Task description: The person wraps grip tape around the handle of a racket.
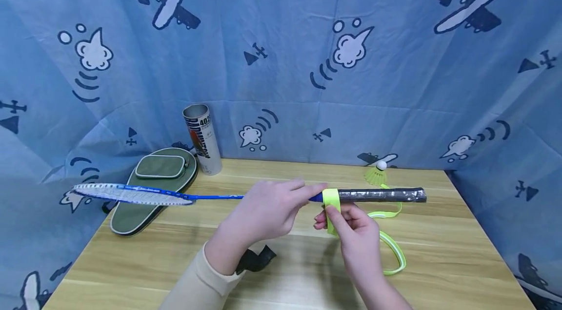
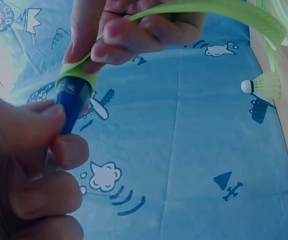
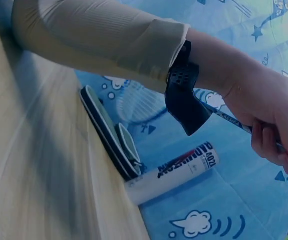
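- Tube, white and cylindrical, reads "402"
- My left hand grips a slim blue racket
- My right pinches neon-yellow strip
- Wood-grain table, blue airplane-print cloth

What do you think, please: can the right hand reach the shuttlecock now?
Probably not: the right hand pinches the yellow-green tape, and in the head view the racket handle lies between it and the shuttlecock.

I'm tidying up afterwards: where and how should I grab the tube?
Probably round the middle of the tube, coming from the right: it stands upright, a straight cylinder, with the green bag close on its left and the curtain behind, while nothing stands against its right side.
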Demonstrator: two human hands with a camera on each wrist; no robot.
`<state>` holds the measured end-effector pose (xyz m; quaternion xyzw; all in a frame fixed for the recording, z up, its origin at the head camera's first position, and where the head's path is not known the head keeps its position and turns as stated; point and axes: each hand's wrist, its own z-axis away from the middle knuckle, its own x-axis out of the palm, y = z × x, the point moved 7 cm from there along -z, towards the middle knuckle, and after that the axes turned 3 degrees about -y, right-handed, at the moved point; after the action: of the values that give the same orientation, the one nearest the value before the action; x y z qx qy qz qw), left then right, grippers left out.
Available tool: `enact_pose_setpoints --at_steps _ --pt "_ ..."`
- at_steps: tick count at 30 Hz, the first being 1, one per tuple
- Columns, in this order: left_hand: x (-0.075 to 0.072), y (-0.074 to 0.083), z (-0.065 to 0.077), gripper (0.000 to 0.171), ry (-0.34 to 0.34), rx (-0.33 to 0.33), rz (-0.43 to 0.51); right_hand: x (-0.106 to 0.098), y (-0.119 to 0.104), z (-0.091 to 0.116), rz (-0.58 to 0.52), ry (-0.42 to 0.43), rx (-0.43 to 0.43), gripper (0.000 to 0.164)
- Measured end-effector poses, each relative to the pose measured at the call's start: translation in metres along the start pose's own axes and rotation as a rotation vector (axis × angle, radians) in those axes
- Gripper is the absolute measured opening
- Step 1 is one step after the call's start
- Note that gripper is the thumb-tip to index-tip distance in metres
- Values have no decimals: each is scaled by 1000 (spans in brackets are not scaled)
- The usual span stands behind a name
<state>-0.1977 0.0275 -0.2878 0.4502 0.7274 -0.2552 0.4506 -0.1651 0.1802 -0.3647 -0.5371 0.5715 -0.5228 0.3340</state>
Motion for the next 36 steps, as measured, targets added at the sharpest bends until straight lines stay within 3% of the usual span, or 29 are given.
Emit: enact_pose_setpoints --at_steps 6,9,14,19,24,28,32,36 --pt "2 -2 2 29 -18 -20 96 -1 2 1 30 -12 -39 8" --pt "3 -3 2 28 -39 -8 126 -2 5 2 44 -3 -27 17" --pt "5 -5 3 20 -87 0 147 1 8 2 -83 -43 -23 32" --pt "8 -7 4 16 -158 -39 178 5 13 2 -221 -95 -7 26" --pt "13 -13 8 14 -223 -86 167 0 21 -1 -245 -43 67 18" --pt "3 -27 22 22 -142 -132 116 -2 21 -6 -243 -4 108 9" --pt "-17 -47 44 11 13 -168 -2 -1 16 -9 -279 20 132 6" --pt "-39 -67 68 13 166 -192 -66 -7 11 -10 -328 99 131 8"
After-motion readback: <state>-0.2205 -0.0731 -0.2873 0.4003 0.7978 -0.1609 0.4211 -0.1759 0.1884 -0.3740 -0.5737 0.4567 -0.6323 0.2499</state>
